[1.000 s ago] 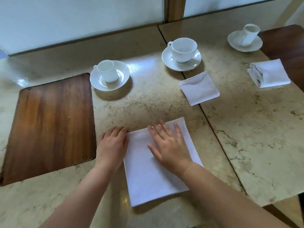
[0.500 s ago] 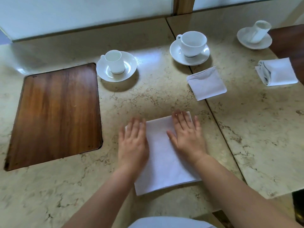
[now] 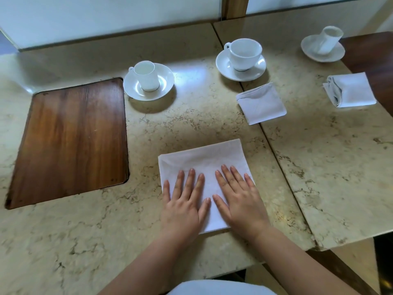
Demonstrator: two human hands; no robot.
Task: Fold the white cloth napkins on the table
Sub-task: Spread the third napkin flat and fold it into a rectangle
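Observation:
A white cloth napkin [image 3: 204, 160], folded into a rough rectangle, lies flat on the marble table [image 3: 191, 120] in front of me. My left hand [image 3: 184, 203] lies flat on its near left part with straight fingers. My right hand [image 3: 238, 199] presses flat on its near right part, thumbs almost meeting. A second folded napkin [image 3: 262, 103] lies beyond to the right. A third, thicker folded napkin [image 3: 350, 89] sits at the far right.
A wooden inlay panel [image 3: 72, 137] fills the table's left. Three white cups on saucers stand at the back: a small cup [image 3: 147, 77], a wider cup [image 3: 244, 54], another cup [image 3: 327, 40]. A seam [image 3: 282, 167] splits two table slabs. The table edge runs close below my wrists.
Both hands slid back toward me along the napkin, from its far end to its near half. They now lie side by side. The napkin looks smoothed.

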